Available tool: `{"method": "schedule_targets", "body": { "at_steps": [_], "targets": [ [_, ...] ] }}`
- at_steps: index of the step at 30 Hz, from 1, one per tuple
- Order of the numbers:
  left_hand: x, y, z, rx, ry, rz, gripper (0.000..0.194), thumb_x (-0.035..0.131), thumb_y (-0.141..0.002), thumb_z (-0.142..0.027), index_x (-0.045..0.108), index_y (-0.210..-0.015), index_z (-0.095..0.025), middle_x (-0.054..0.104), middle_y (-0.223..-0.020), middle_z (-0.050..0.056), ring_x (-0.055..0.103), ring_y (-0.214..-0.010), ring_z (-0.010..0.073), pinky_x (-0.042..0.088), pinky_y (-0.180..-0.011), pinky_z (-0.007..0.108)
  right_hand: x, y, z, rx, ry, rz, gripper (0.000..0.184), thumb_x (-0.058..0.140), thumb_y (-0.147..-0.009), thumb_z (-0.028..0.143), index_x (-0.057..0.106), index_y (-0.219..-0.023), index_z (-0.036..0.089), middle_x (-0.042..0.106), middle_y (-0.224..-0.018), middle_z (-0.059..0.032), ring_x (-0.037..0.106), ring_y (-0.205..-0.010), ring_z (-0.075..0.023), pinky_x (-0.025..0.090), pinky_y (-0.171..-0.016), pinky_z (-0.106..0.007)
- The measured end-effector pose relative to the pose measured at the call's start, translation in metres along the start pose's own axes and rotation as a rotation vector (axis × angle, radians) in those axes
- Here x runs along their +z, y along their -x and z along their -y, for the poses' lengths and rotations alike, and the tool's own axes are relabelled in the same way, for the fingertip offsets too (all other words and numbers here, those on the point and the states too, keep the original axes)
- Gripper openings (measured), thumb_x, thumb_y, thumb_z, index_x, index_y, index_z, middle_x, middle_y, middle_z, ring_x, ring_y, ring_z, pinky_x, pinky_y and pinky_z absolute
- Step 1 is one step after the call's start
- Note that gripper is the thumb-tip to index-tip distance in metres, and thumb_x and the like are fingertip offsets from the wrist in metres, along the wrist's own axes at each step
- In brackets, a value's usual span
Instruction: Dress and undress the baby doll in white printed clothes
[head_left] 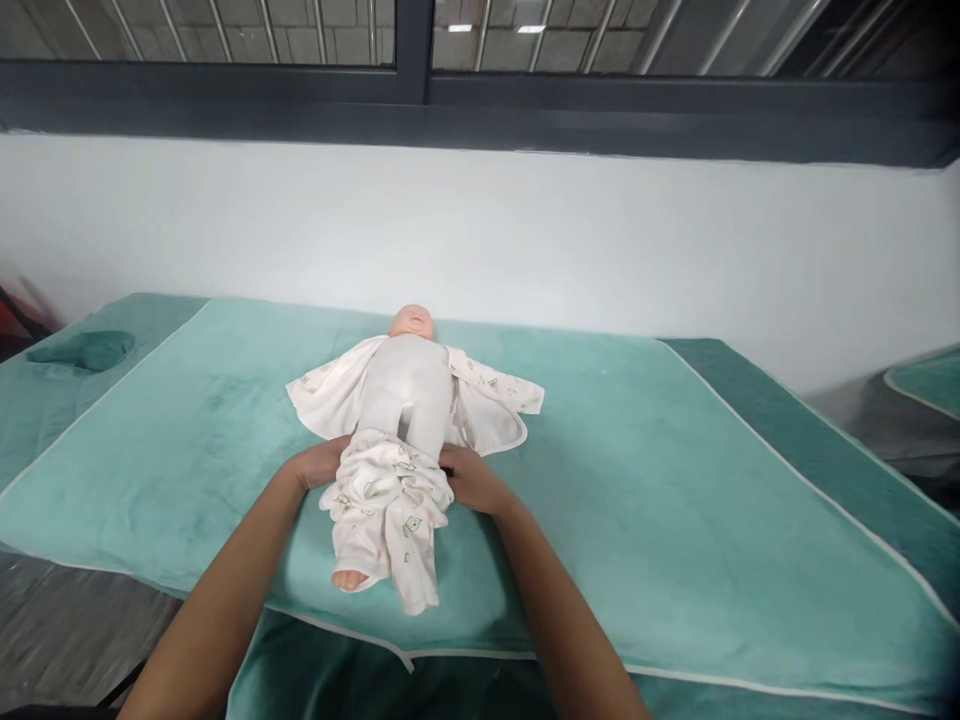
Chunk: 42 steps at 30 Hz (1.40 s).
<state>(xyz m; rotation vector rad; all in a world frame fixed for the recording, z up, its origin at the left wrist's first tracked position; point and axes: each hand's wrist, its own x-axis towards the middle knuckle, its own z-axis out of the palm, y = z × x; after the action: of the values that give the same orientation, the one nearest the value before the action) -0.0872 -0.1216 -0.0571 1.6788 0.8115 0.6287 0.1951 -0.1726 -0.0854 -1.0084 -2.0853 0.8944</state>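
A baby doll (405, 385) lies on its back on a teal towel (637, 480), head toward the wall. An open white printed top (491, 400) is spread under its torso. White printed trousers (386, 505) are bunched around its legs, with one bare foot (349, 579) showing at the bottom. My left hand (319, 463) grips the left side of the trousers' waist. My right hand (469, 478) grips the right side. Both hands' fingers are curled into the cloth.
The towel has a white border and covers a table with a darker green cover (825, 440). A folded dark green cloth (82, 349) lies at the far left. A white wall and dark window frame stand behind. Another teal-covered surface (926, 380) shows at the right edge.
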Motion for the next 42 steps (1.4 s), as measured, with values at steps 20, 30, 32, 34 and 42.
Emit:
{"method": "schedule_targets", "body": {
  "at_steps": [20,30,32,34,42],
  "targets": [
    [0.007,0.005,0.004,-0.041,0.174,0.092,0.015,0.079,-0.07,-0.027,0.068,-0.076,-0.018,0.068,-0.073,0.003,0.063,-0.078,0.0216,0.051,-0.075,0.032,0.001,-0.002,0.003,0.085,-0.48,-0.261,0.018,0.061,-0.091,0.037,0.073,-0.094,0.024,0.072,-0.096,-0.004,0.064,-0.097,-0.0236,0.05,-0.093,-0.039],
    [0.006,0.011,0.017,-0.023,0.577,-0.227,0.023,0.074,-0.071,-0.034,0.07,-0.079,-0.013,0.064,-0.077,0.004,0.057,-0.07,0.0155,0.043,-0.064,0.026,0.001,0.001,-0.011,0.338,-0.532,-0.596,0.018,0.063,-0.076,0.03,0.069,-0.09,0.02,0.066,-0.084,-0.0011,0.058,-0.082,-0.0191,0.047,-0.076,-0.031],
    [0.008,0.01,0.015,-0.027,0.559,-0.247,0.031,0.077,-0.074,-0.042,0.07,-0.08,-0.013,0.065,-0.078,0.004,0.056,-0.07,0.0152,0.043,-0.065,0.026,0.001,0.003,-0.01,0.364,-0.492,-0.682,0.021,0.063,-0.076,0.031,0.07,-0.093,0.02,0.068,-0.087,-0.0015,0.059,-0.084,-0.02,0.047,-0.077,-0.032],
    [0.011,0.01,0.015,-0.04,0.544,-0.269,0.037,0.078,-0.075,-0.048,0.07,-0.079,-0.013,0.064,-0.078,0.004,0.056,-0.069,0.0144,0.042,-0.065,0.025,0.002,0.004,-0.008,0.381,-0.459,-0.769,0.023,0.062,-0.076,0.033,0.07,-0.094,0.021,0.069,-0.089,-0.002,0.059,-0.086,-0.0212,0.047,-0.078,-0.032],
    [0.018,0.012,0.015,-0.097,0.387,-0.293,0.039,0.077,-0.077,-0.05,0.063,-0.072,-0.014,0.052,-0.066,-0.002,0.042,-0.06,0.0098,0.029,-0.057,0.022,0.002,0.001,-0.005,0.381,-0.376,-0.767,0.025,0.062,-0.071,0.031,0.07,-0.093,0.022,0.072,-0.089,-0.0034,0.061,-0.086,-0.0228,0.049,-0.078,-0.034]
  ]
}}
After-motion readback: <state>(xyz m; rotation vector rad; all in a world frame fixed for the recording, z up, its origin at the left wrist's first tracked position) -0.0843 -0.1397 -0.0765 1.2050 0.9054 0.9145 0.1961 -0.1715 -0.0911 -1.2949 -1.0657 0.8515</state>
